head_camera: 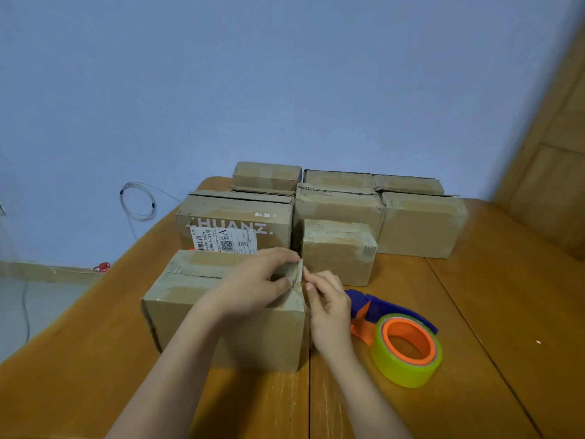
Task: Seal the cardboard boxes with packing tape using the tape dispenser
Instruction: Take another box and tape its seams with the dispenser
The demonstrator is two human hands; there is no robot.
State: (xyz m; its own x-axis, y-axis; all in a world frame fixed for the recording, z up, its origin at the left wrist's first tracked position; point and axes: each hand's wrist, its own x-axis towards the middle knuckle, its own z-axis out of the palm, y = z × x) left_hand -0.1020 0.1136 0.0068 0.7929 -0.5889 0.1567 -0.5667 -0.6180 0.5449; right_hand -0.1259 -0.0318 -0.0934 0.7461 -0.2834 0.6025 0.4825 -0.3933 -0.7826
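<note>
On the wooden table (95, 359), the nearest cardboard box (221, 327) already carries tape along its top seam. The left hand (256, 285) lies on that top, fingers pinching a tape end (298, 270) at the right edge; the right hand (327, 301), fingers curled, seems to pinch it too. The tape dispenser (399, 337) lies just right, unheld. The stacked boxes (342, 210) behind look previously taped; whether they need resealing is unclear.

A plain blue wall (253, 74) fills the far side; a wooden table (474, 312) (orange-brown, with seams between planks) stands near; wooden panelling (557, 153) rises at right; a grey floor (38, 299) lies at left.
</note>
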